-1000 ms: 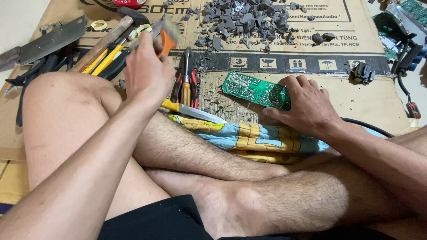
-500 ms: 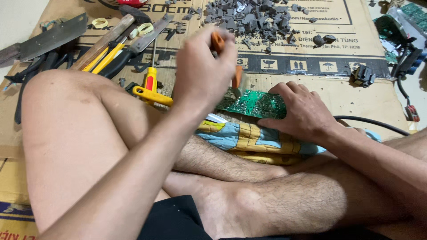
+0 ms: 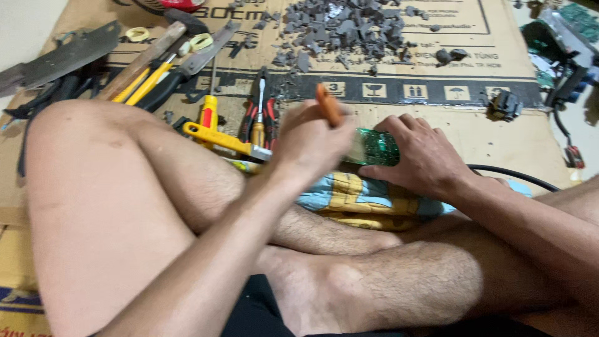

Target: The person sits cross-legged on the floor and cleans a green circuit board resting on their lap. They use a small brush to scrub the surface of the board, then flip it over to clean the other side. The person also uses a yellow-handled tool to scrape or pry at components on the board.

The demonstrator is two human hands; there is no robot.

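Two hands at a green circuit board

The left hand (image 3: pixel 306 146) grips an orange-handled tool (image 3: pixel 329 105), fingers wrapped tight. At its 3 o'clock, the right hand (image 3: pixel 421 156) pins the circuit board (image 3: pixel 379 146) onto a patterned cloth (image 3: pixel 359 200), fingers curled over its edge.
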